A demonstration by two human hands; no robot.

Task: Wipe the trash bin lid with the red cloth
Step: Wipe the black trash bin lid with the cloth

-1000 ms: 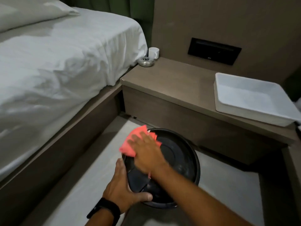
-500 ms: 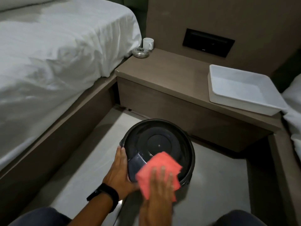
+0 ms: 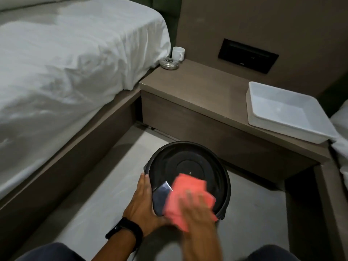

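A round black trash bin lid (image 3: 190, 162) sits on top of its bin on the grey floor, low in the middle of the view. My left hand (image 3: 143, 202) grips the lid's near-left rim, with a black band on the wrist. My right hand (image 3: 195, 210), blurred by motion, presses the red cloth (image 3: 186, 193) flat against the near part of the lid. The cloth covers the lid's front edge and hides part of my right hand's fingers.
A bed with white sheets (image 3: 66, 63) fills the left. A low wooden bedside shelf (image 3: 207, 91) stands behind the bin, carrying a white mug (image 3: 178, 53), a glass ashtray (image 3: 169, 63) and a white plastic tray (image 3: 282, 112). Grey floor (image 3: 105, 194) lies left of the bin.
My right hand swept the red cloth from the lid's far-left edge to its near side and is still moving there. My left hand stayed on the rim.
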